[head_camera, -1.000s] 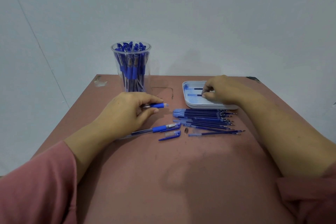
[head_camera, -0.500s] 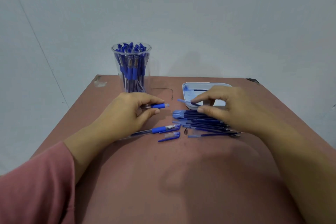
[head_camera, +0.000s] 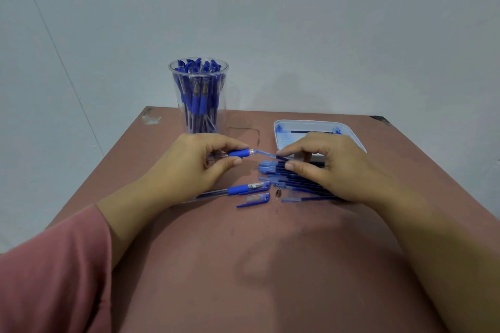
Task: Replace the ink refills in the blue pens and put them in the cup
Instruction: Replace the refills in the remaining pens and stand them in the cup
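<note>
Reddish-brown table (head_camera: pixel 270 265), pale grey wall behind: the clear plastic cup (head_camera: pixel 221 94) at far left stands upright, packed with blue pens (head_camera: pixel 198 94). The shallow white ink-stained tray (head_camera: pixel 311 122) at far right holds a dark refill (head_camera: pixel 311 131) along its far side. Left hand (head_camera: pixel 194 162) grips a clear pen barrel with blue rubber grip (head_camera: pixel 239 153) before the cup; right hand (head_camera: pixel 327 165) pinches a thin blue refill (head_camera: pixel 267 154), its free end at the barrel's mouth, over the loose refill pile (head_camera: pixel 273 170).

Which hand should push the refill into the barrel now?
Right. The right hand pinches the refill, whose end sits at the mouth of the pen barrel; the left hand grips that barrel, so it likely should only steady it.
</note>
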`<action>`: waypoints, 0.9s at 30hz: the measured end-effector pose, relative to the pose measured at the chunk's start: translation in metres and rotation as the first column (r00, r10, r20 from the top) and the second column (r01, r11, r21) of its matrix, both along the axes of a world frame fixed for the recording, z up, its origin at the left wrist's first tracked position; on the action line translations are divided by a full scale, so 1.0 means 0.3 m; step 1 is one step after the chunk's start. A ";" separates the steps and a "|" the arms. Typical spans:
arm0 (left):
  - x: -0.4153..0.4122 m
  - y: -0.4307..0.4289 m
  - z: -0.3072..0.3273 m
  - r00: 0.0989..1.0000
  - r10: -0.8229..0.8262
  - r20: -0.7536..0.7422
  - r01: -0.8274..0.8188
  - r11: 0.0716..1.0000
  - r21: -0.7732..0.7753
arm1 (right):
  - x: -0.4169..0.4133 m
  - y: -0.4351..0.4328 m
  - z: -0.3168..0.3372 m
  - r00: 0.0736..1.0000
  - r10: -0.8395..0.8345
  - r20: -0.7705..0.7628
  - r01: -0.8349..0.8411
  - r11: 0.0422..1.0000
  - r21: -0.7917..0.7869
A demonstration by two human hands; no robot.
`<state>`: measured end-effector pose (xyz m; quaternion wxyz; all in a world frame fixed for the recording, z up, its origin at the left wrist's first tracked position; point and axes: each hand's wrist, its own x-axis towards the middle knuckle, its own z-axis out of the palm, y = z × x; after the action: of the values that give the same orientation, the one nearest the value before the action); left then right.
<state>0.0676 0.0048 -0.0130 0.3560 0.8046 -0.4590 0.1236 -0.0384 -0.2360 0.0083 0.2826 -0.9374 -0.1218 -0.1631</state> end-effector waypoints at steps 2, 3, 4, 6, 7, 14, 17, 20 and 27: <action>0.000 0.000 0.001 1.000 -0.005 -0.001 0.005 1.000 0.001 | 0.002 -0.002 -0.001 1.000 0.000 0.005 0.000 1.000 -0.003; -0.001 0.000 0.001 1.000 -0.008 0.000 0.008 1.000 0.001 | 0.003 -0.002 -0.002 1.000 -0.002 0.003 0.002 1.000 -0.002; -0.002 0.000 0.001 1.000 -0.011 -0.001 0.011 1.000 -0.003 | 0.003 -0.002 -0.002 1.000 -0.002 -0.003 0.002 1.000 -0.003; -0.004 -0.001 0.002 1.000 -0.017 -0.021 0.017 1.000 -0.020 | 0.004 -0.002 -0.005 1.000 0.002 -0.017 -0.002 1.000 -0.013; -0.004 -0.001 0.002 0.999 -0.022 -0.037 0.021 0.999 -0.026 | 0.005 -0.002 -0.006 1.000 0.005 -0.020 -0.005 1.000 -0.015; -0.009 0.004 0.008 0.997 -0.022 0.074 0.016 0.996 0.082 | 0.025 0.000 -0.022 0.996 0.013 0.085 0.001 0.988 -0.153; -0.022 -0.003 0.011 0.991 -0.030 0.131 0.015 0.993 0.114 | 0.031 0.033 -0.022 0.994 0.042 0.105 -0.021 0.980 -0.200; -0.023 -0.003 0.012 0.989 -0.013 0.148 -0.001 0.995 0.099 | 0.021 0.029 -0.016 0.993 -0.011 0.118 0.029 0.988 -0.151; -0.030 -0.007 0.011 0.992 -0.019 0.126 0.007 0.996 0.089 | 0.021 0.055 -0.018 0.996 -0.025 0.084 0.031 0.997 -0.074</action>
<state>0.0584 0.0027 -0.0097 0.2913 0.8070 -0.4908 0.1516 -0.0321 -0.2195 0.0030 0.2396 -0.9414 -0.1262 -0.2011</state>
